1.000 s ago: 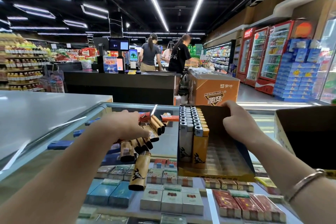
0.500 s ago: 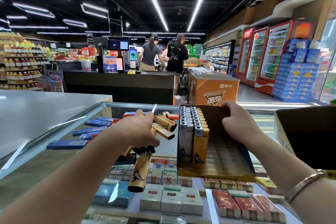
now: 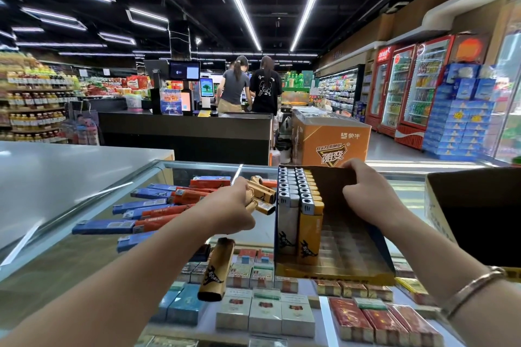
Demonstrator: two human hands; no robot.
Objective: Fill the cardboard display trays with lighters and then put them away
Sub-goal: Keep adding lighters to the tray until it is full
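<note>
A cardboard display tray [image 3: 352, 267] stands on the glass counter, with two rows of upright lighters [image 3: 298, 200], white and yellow, along its left side. My right hand [image 3: 369, 194] grips the tray's far back wall. My left hand [image 3: 239, 208] is closed on a bunch of gold lighters [image 3: 262, 197] just left of the tray. One gold lighter [image 3: 215, 270] lies loose on the glass in front of that hand. Blue and orange lighters [image 3: 158, 205] lie spread on the glass to the left.
An open brown cardboard box [image 3: 479, 205] stands at the right on the glass counter [image 3: 282, 236], with cigarette packs under the glass. A grey countertop [image 3: 56, 175] lies to the left. Behind are a black checkout desk [image 3: 186, 135], two people and an orange carton [image 3: 332, 141].
My left hand has moved forward and right toward the tray with its gold lighters, uncovering the blue and orange lighters. The right hand and tray have stayed put.
</note>
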